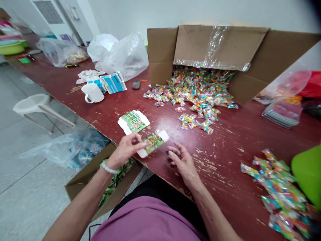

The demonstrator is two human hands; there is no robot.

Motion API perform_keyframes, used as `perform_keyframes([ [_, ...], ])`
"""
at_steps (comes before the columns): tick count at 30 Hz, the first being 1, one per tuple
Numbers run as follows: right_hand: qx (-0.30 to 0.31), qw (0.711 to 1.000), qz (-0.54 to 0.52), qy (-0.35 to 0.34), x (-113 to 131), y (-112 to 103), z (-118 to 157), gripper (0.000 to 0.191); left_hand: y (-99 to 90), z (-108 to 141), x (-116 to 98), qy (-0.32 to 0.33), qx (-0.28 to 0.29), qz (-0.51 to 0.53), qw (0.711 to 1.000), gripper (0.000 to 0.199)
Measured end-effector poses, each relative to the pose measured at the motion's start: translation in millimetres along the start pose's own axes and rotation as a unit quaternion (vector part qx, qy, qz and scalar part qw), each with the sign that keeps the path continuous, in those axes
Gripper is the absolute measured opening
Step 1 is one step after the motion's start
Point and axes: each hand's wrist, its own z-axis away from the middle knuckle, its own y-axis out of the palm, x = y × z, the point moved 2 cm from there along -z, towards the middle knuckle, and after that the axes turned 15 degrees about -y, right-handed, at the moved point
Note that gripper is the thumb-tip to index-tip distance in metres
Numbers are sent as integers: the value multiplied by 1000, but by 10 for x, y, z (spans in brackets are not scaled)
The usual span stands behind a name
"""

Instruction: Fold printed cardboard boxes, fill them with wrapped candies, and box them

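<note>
My left hand (129,147), with a white bead bracelet at the wrist, pinches the near end of a small flat green printed carton (154,142) with white end flaps. My right hand (182,160) is just right of the carton, apart from it, its fingers loosely curled with nothing in them. Beyond my left hand lies a stack of similar flat cartons (134,121) on the dark red table (215,147). Several small clear packets of coloured candy (195,121) lie past my right hand, spread out from a larger heap.
A big cardboard box (213,47) on its side spills candy packets at the back. More packets (281,190) lie at right by a green container (308,174). A white mug (92,93) stands at left. Below the table edge, an open carton (80,184) holds green packs.
</note>
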Motion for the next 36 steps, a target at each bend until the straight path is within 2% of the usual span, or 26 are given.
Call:
perform_keyframes([
  [3, 1, 999, -22, -43, 129, 102, 20, 40, 292, 329, 108, -65, 138, 83, 985, 33],
  [5, 45, 998, -11, -52, 220, 149, 55, 28, 452, 478, 134, -115, 263, 128, 949, 36],
  [7, 103, 994, -11, -43, 303, 187, 101, 24, 566, 562, 124, -143, 383, 147, 901, 44],
  [9, 145, 988, -30, -30, 375, 220, 144, 25, 638, 590, 114, -152, 456, 142, 865, 44],
  [10, 158, 986, -44, -21, 403, 235, 162, 27, 661, 591, 116, -153, 470, 139, 858, 44],
  [12, 172, 982, -75, -1, 441, 258, 192, 35, 692, 583, 138, -153, 468, 142, 859, 47],
  [16, 160, 983, -93, 0, 460, 264, 236, 57, 718, 583, 182, -119, 421, 150, 886, 54],
  [18, 163, 982, -92, 9, 445, 259, 266, 60, 727, 594, 179, -109, 408, 152, 893, 54],
  [23, 194, 972, -130, 33, 422, 267, 335, 55, 737, 591, 146, -117, 355, 167, 912, 44],
  [26, 189, 972, -137, 33, 412, 280, 348, 47, 751, 565, 168, -113, 319, 163, 927, 41],
  [30, 133, 984, -113, 30, 356, 276, 326, 31, 779, 524, 192, -92, 258, 137, 952, 32],
  [33, 69, 995, -68, -12, 332, 228, 276, 26, 772, 527, 139, -58, 210, 119, 969, 27],
  [36, 56, 997, -32, -35, 346, 187, 228, 25, 747, 573, 72, -28, 181, 114, 976, 26],
])
